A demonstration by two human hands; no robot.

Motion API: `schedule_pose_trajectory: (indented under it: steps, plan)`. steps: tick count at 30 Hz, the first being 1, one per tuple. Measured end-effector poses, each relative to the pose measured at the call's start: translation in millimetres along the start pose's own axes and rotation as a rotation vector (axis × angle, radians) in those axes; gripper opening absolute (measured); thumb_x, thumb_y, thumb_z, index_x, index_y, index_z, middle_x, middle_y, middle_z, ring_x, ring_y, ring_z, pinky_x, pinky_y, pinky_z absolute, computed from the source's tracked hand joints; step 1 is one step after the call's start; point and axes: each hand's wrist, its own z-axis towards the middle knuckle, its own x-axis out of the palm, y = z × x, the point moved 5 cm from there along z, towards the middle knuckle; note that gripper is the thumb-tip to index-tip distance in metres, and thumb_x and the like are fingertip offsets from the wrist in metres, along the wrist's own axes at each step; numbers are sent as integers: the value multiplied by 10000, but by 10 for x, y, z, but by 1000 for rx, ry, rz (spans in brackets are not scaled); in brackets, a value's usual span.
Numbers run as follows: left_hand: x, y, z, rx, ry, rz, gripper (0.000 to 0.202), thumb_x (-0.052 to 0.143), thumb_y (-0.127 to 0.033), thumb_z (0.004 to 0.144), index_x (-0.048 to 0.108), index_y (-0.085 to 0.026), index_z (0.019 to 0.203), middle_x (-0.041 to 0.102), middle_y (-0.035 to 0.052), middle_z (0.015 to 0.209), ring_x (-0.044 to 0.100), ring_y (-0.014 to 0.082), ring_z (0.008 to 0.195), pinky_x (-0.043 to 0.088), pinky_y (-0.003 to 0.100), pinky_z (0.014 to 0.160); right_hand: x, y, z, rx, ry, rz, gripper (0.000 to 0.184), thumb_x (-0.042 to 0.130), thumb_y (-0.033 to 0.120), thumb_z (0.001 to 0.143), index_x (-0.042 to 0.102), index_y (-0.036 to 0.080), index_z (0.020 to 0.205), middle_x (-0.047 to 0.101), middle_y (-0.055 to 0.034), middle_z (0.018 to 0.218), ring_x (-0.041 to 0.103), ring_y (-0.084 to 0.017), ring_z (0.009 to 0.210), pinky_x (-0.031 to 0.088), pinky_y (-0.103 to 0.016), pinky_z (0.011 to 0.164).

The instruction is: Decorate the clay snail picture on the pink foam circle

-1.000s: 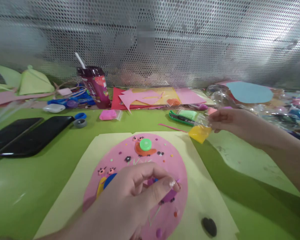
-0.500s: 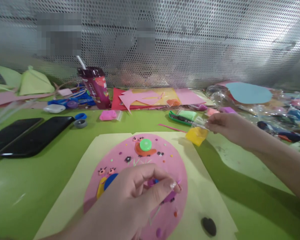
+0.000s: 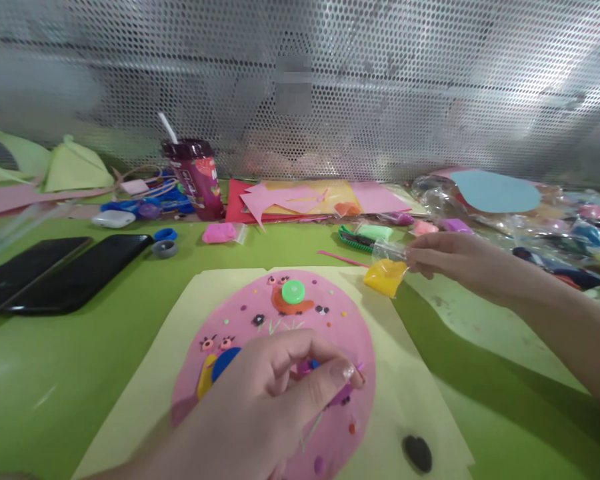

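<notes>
Over on the far left, two black phones [image 3: 75, 270] lie side by side on the green table [image 3: 45, 373], with a dark red drink cup [image 3: 197, 179] and its straw standing further back near a pink lump of clay [image 3: 219, 232]. Nearer me, my left hand [image 3: 265, 400] rests over the lower part of the pink paper circle [image 3: 310, 320], thumb and fingers pressed together, pinching a small bit of purple clay [image 3: 307, 365] just above the paper. Beside my knuckles sits a blue disc [image 3: 225, 360] on a yellow shape, and higher on the circle a green cap [image 3: 293, 291] tops an orange clay figure. The circle lies on a pale yellow sheet [image 3: 420, 400]. To the right, my right hand [image 3: 450, 260] pinches the clear top of a small bag of yellow clay [image 3: 385, 275], held just above the sheet's upper right corner. Behind it lie more clay bags [image 3: 555, 227].
</notes>
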Motion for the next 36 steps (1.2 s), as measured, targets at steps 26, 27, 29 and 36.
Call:
schedule_pose_trajectory:
  steps: [26, 27, 29, 36]
  plan:
    - [-2, -13, -8, 64, -62, 26, 230, 556, -396, 812, 651, -193, 759, 319, -99, 304, 337, 81, 327, 202, 189, 374, 9, 170, -69, -150, -156, 3, 359, 604, 565, 713, 627, 207, 717, 668, -39, 695, 585, -173, 644, 440, -337, 665]
    - [-5, -13, -10, 56, -63, 33, 233, 554, -398, 814, 648, -192, 762, 325, -100, 305, 319, 76, 313, 194, 190, 368, 15, 179, -73, -162, -146, 2, 377, 601, 581, 709, 625, 205, 727, 669, -42, 701, 591, -177, 651, 445, -338, 664]
    - [-10, -6, -12, 30, -61, 51, 242, 544, -408, 821, 645, -193, 777, 331, -104, 308, 293, 67, 290, 177, 191, 356, 26, 187, -76, -190, -131, 5, 416, 575, 611, 717, 622, 200, 768, 669, -50, 724, 603, -187, 678, 455, -340, 671]
    - [-2, 8, -7, 11, -36, 54, 248, 529, -415, 828, 628, -192, 783, 317, -109, 316, 278, 60, 277, 138, 182, 319, 95, 200, -95, -263, -146, -50, 316, 584, 515, 778, 621, 204, 822, 646, -52, 773, 582, -184, 685, 443, -309, 616]
